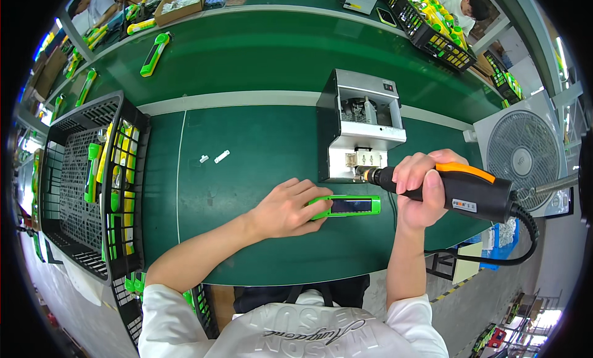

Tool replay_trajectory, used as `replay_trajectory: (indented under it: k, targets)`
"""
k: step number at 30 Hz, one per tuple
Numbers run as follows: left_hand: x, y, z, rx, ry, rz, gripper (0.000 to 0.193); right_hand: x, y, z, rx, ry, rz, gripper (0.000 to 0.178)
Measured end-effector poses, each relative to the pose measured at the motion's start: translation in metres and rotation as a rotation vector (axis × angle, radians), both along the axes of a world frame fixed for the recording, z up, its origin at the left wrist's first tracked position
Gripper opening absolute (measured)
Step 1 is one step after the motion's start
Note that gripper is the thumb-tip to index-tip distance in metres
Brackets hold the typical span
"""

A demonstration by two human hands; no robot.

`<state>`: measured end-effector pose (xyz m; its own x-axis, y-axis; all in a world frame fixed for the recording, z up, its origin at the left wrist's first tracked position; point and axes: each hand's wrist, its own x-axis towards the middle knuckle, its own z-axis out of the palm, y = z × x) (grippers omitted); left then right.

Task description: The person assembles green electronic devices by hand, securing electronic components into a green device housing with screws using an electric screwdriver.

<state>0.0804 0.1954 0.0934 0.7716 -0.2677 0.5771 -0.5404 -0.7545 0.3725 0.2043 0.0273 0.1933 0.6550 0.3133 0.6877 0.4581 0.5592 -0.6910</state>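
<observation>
My right hand (421, 188) is wrapped round a black and orange electric screwdriver (475, 194), which lies nearly level and points left. Its tip meets the front outlet of a metal screw feeder (369, 134); whether a screw sits on the bit is too small to tell. On the green bench mat, my left hand (289, 208) grips the left end of a bright green case with a dark panel (353, 205). Fingers cover that end of the case. Two small white pieces, one of them a white strip (222, 156), lie beyond my left hand.
A black plastic crate (111, 277) with green and yellow lights stands at the left. Behind the bench runs a green conveyor (247, 52) carrying a green light (155, 54). A fan (522, 154) stands at the right, near the screwdriver's black cable (528, 234). Other people work at the back.
</observation>
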Motion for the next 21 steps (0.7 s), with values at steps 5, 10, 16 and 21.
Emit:
replay_trajectory:
  k: [5, 10, 16, 21]
  targets:
    - [0.000, 0.000, 0.001, -0.009, 0.007, -0.014, 0.031, -0.007, 0.008, -0.002, -0.040, -0.012, -0.010, 0.025]
    - [0.005, -0.002, 0.007, 0.014, 0.012, -0.015, 0.031, 0.011, 0.021, 0.023, -0.109, 0.236, -0.037, 0.014]
    - [0.003, 0.000, 0.010, -0.022, 0.006, -0.032, 0.032, 0.035, 0.035, 0.040, -0.248, 0.316, 0.057, 0.008]
    - [0.002, 0.000, 0.008, -0.015, 0.009, -0.037, 0.031, 0.029, 0.028, 0.036, -0.232, 0.397, 0.111, 0.011]
